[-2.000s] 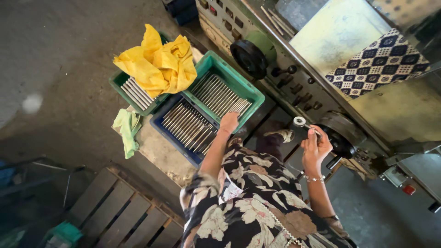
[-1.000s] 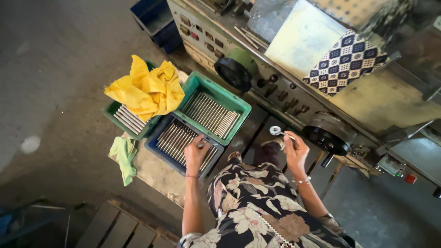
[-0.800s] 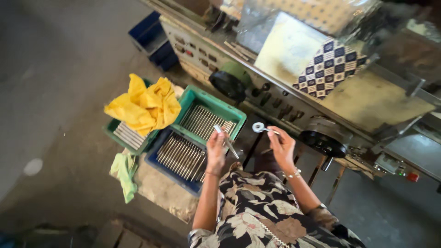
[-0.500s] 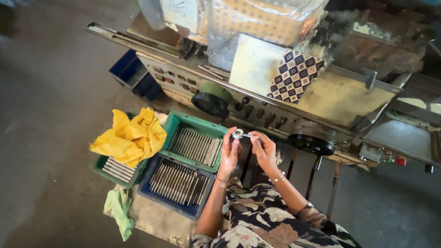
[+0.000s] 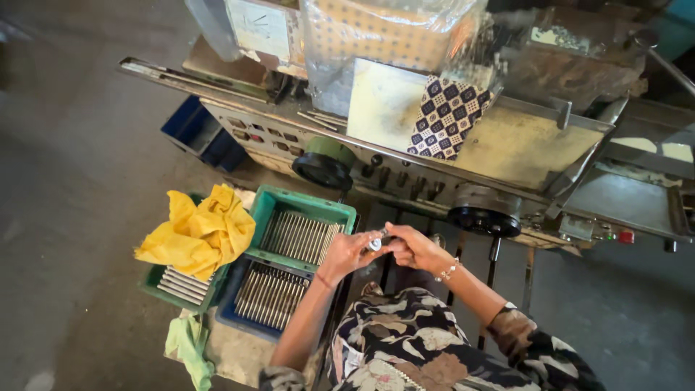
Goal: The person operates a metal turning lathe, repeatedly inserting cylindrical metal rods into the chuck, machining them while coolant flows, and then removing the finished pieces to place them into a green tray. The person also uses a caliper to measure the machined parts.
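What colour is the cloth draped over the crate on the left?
Yellow. The cloth shows best in the head view, lying over a green crate of metal rods.

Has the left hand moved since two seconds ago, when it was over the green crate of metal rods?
Yes. The left hand has left the green crate of metal rods, meeting the right hand beside it.

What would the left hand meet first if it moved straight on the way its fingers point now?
The left hand points right, toward the right hand. First it would meet the small round part held between both hands, then probably the right hand's fingers; depth is unclear.
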